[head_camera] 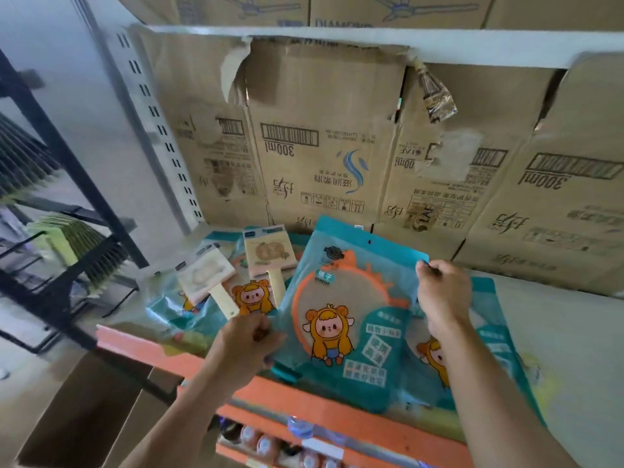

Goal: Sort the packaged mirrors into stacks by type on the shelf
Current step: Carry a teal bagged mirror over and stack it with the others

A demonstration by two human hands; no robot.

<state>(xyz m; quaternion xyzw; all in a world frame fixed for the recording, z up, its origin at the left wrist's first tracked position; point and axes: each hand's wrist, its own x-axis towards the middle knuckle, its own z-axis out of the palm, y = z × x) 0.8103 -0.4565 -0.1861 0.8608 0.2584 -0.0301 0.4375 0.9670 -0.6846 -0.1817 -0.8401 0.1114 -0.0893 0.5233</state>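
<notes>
Sorting on this shelf [560, 319] calls for laying the teal round-mirror pack [341, 309], held tilted above it, square on the matching pack [493, 342] beneath. Left hand [250, 336] pinches its lower-left edge, right hand [442, 292] its top-right corner. Keep clear of the small handled mirrors [266, 255]. How many packs lie underneath is hidden.

Glossy teal plastic mirror packet [347, 319], torn matt cardboard boxes [324, 136], painted metal shelf [557, 319]

We see worn cardboard boxes [324, 146] lined along the back, a black rack [101, 204] at left, and bottles [266, 444] below.
</notes>
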